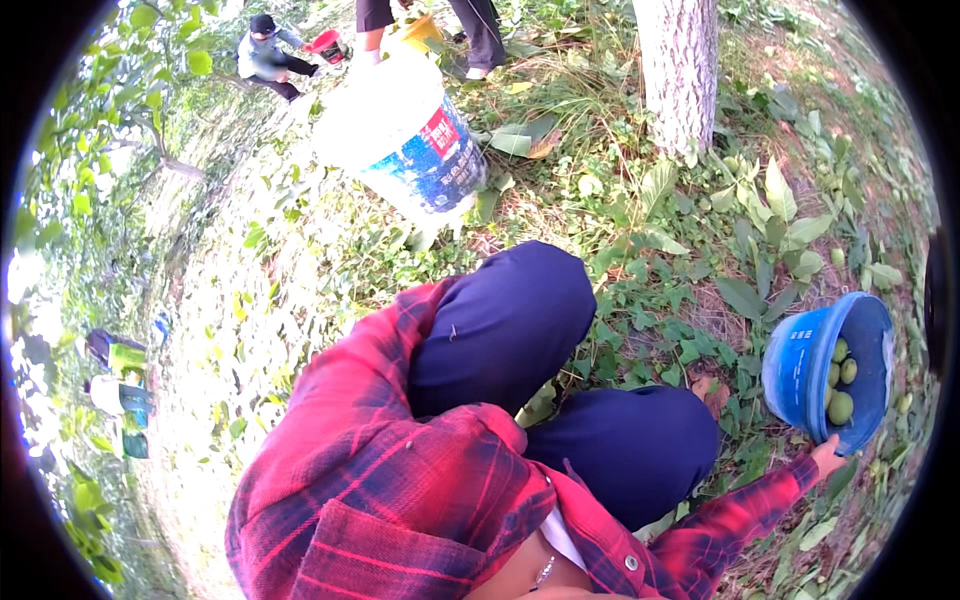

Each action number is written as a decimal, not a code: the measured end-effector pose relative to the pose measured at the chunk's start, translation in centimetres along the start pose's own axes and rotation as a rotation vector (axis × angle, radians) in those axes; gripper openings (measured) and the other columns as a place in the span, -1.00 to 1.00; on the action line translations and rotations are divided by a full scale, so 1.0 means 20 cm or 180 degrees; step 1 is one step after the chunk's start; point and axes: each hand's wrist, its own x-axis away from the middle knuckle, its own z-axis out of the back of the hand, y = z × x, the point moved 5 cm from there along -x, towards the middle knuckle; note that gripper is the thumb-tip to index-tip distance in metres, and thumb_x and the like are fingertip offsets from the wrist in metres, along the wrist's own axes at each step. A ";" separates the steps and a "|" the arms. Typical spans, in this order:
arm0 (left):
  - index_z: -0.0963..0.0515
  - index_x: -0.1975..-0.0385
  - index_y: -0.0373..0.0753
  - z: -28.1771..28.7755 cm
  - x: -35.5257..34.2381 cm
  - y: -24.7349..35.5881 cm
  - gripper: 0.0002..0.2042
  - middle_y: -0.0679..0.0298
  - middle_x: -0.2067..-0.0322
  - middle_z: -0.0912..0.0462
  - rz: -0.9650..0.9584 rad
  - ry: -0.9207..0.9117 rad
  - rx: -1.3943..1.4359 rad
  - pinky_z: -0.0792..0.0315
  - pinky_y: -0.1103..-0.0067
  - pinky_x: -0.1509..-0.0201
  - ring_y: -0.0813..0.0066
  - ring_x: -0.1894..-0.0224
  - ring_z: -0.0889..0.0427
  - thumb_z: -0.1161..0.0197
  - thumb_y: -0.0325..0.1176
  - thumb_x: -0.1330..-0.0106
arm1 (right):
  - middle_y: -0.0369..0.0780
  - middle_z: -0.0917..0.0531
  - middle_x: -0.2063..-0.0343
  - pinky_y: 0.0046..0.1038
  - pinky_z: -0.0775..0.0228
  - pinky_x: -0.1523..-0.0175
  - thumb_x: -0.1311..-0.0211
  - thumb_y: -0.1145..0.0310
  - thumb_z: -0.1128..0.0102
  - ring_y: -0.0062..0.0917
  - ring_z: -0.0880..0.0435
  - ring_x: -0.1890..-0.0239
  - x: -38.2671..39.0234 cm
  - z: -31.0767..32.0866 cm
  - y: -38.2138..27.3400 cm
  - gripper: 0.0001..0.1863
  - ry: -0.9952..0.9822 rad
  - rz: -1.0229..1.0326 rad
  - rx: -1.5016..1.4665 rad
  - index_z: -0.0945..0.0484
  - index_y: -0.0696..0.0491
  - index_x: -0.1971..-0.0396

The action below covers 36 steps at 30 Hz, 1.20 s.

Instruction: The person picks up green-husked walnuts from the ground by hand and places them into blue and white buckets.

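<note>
Bucket (796,362) gripped at rim by right hand (828,459), fruits (840,407) partly hidden inside, left hand unseen, state unclear

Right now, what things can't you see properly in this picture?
From the head view:
Left hand: out of sight, perhaps behind the bent knees; I can't tell.
Some of the green fruit: perhaps hidden by the wall of the blue bucket.
Top of the white-and-blue bucket: lost in glare.
Standing person: cut off by the top edge.
People at far left: too small and blurred.

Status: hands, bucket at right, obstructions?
Right fingers hold blue bucket by rim; left hand out of view. Bucket tipped, green fruit inside. Leafy plants close by.
</note>
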 end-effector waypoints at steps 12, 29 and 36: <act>-0.35 0.17 -0.29 0.08 0.06 1.20 -0.64 0.17 0.28 -0.47 -0.2172 -0.0511 -0.0835 -0.35 0.57 0.18 0.41 0.26 -0.48 -0.08 -0.27 -0.04 | -0.02 -0.40 0.37 -0.47 -0.38 0.71 0.12 0.31 -0.07 -0.38 -0.48 0.69 -0.10 0.02 0.02 -0.45 -0.0092 0.0788 -0.0374 -0.08 0.26 0.17; -0.36 0.26 -0.40 0.41 -0.24 2.10 -0.61 0.12 0.34 -0.48 -0.3505 -0.0213 0.2535 -0.32 0.57 0.16 0.42 0.28 -0.46 -0.16 -0.24 0.03 | -0.15 -0.38 0.41 -0.57 -0.31 0.72 0.07 0.42 0.10 -0.57 -0.39 0.71 0.03 0.05 0.11 -0.49 -0.0570 0.0692 -0.0175 0.02 0.13 0.08; -0.17 0.16 -0.53 0.50 -0.48 2.76 -0.28 -0.17 0.21 -0.29 -0.3989 -0.1088 0.2250 -0.30 0.44 0.15 0.08 0.21 -0.38 -0.22 -0.05 0.22 | -0.10 -0.29 0.24 -0.39 -0.45 0.60 0.10 0.44 0.15 -0.37 -0.46 0.42 0.13 -0.01 -0.14 -0.43 -0.0604 -0.0299 0.0080 0.10 0.00 0.02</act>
